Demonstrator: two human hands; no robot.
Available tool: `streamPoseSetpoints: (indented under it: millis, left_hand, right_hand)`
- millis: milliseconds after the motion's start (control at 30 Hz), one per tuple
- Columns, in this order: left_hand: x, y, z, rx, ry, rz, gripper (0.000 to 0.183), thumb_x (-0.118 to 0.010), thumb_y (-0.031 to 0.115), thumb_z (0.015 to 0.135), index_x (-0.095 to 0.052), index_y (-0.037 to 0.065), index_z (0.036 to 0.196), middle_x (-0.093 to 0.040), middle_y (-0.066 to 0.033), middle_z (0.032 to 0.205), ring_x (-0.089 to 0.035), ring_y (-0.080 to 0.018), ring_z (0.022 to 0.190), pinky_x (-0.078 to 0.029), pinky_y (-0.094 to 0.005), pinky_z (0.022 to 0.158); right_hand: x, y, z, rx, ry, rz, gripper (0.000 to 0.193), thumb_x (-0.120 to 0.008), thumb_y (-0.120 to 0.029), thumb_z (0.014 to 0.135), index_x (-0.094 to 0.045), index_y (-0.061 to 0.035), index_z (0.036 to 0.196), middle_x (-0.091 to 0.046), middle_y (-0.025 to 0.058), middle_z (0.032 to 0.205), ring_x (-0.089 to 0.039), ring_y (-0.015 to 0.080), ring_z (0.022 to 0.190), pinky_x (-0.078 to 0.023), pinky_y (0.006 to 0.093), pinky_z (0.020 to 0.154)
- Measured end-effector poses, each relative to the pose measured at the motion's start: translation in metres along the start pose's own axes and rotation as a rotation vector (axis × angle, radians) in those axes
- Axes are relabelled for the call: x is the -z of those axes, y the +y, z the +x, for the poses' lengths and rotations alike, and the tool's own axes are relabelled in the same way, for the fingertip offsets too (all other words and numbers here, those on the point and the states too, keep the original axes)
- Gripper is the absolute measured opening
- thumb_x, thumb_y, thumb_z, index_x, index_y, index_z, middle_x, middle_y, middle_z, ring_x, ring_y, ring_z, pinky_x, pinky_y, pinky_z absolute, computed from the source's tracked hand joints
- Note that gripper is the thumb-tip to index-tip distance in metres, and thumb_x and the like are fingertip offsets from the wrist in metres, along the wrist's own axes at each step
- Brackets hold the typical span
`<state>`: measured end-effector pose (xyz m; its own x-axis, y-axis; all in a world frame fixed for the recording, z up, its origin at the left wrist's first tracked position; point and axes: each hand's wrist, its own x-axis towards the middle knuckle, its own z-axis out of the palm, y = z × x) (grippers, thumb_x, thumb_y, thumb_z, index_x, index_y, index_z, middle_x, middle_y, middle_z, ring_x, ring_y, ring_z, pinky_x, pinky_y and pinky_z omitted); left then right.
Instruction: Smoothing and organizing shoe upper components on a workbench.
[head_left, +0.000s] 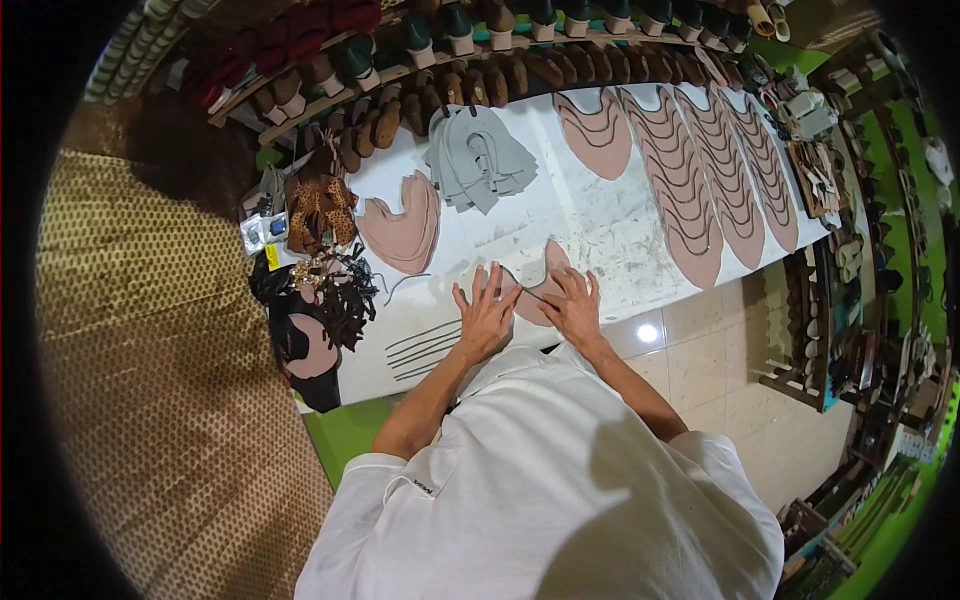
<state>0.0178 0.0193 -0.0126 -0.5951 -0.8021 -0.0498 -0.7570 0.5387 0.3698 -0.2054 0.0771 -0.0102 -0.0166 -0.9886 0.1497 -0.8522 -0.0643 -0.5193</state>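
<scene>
On the white bench [610, 240], the left hand [486, 318] and right hand [576, 308] touch a curved pink piece [528, 310], with loose dark strips [425, 348] to the left, overlapping dark-edged pink pieces [690, 235] farther right, and grey pieces [512, 165] beyond.

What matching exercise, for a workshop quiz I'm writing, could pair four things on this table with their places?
Column one:
1. Grey stack
2. Thin dark strips
3. Curved pink piece
4. Three long pink rows

Column two:
A. Toward the table's right end
B. Partly under both hands
C. Beyond the left hand
D. Left of the left hand

Pairs: 1-C, 2-D, 3-B, 4-A
</scene>
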Motion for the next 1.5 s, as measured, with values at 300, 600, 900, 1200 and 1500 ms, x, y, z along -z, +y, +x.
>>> streamPoseSetpoints:
  millis: [300, 600, 900, 1200, 1500]
  left_hand:
    - [-0.002, 0.003, -0.005, 0.035, 0.008, -0.003, 0.049, -0.058, 0.024, 0.101, -0.058, 0.034, 0.149, -0.015, -0.0126, 0.176, -0.014, -0.0420, 0.160, -0.010, -0.0835, 0.111]
    - [-0.001, 0.007, -0.004, 0.002, 0.079, 0.062, 0.048, -0.062, 0.023, 0.099, -0.061, 0.031, 0.146, -0.022, -0.0133, 0.174, -0.020, -0.0407, 0.158, -0.016, -0.0823, 0.110]
    - [0.006, 0.005, 0.010, -0.077, 0.024, 0.085, 0.049, -0.070, 0.018, 0.090, -0.064, 0.027, 0.139, -0.021, -0.0152, 0.174, -0.020, -0.0424, 0.158, -0.017, -0.0777, 0.113]
    - [0.001, 0.008, 0.005, -0.033, 0.040, -0.083, 0.050, -0.070, 0.015, 0.090, -0.065, 0.027, 0.138, -0.017, -0.0142, 0.175, -0.019, -0.0437, 0.157, -0.015, -0.0812, 0.110]
    - [0.002, 0.011, 0.007, -0.087, 0.046, 0.049, 0.051, -0.070, 0.017, 0.091, -0.063, 0.026, 0.141, -0.017, -0.0129, 0.175, -0.020, -0.0410, 0.158, -0.018, -0.0820, 0.108]
  right_hand:
    - [0.000, 0.001, 0.012, -0.035, -0.090, 0.024, 0.012, -0.076, -0.020, 0.085, -0.081, -0.0099, 0.088, -0.060, 0.0077, 0.143, -0.043, 0.0306, 0.144, -0.016, 0.0633, 0.122]
    - [0.001, 0.007, 0.020, -0.092, -0.082, 0.057, 0.014, -0.078, -0.023, 0.083, -0.082, -0.0108, 0.090, -0.059, 0.0098, 0.142, -0.041, 0.0338, 0.145, -0.014, 0.0638, 0.122]
    - [0.001, 0.011, 0.025, -0.084, -0.079, 0.042, 0.013, -0.079, -0.021, 0.083, -0.082, -0.0115, 0.090, -0.058, 0.0094, 0.142, -0.040, 0.0339, 0.145, -0.015, 0.0635, 0.122]
    - [0.004, 0.012, 0.030, -0.047, -0.124, 0.027, 0.010, -0.078, -0.020, 0.083, -0.082, -0.0115, 0.087, -0.059, 0.0077, 0.140, -0.041, 0.0331, 0.144, -0.016, 0.0640, 0.121]
    - [0.009, 0.011, 0.042, 0.004, -0.147, -0.010, 0.010, -0.078, -0.019, 0.083, -0.082, -0.0102, 0.087, -0.060, 0.0086, 0.138, -0.042, 0.0330, 0.143, -0.018, 0.0630, 0.122]
